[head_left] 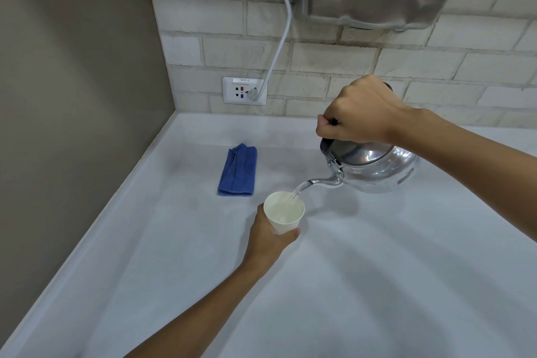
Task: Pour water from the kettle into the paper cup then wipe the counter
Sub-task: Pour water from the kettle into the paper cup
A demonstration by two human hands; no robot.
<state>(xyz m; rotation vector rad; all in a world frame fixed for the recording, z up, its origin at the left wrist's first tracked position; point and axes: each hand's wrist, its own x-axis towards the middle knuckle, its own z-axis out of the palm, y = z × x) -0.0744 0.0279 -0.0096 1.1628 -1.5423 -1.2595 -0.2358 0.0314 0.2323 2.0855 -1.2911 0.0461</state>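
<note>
Bright, even light; soft shadows on counter (377,270); glare on kettle (374,166); wide-angle bending at edges.

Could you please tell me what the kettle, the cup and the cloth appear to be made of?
Kettle: polished metal, probably stainless steel or aluminium, judging by its mirror-like reflections. Cup: matte white paper by its look, thin-walled with a rolled rim. Cloth: soft blue woven fabric, folded, with limp creases; whether cotton or microfibre cannot be told.
</note>
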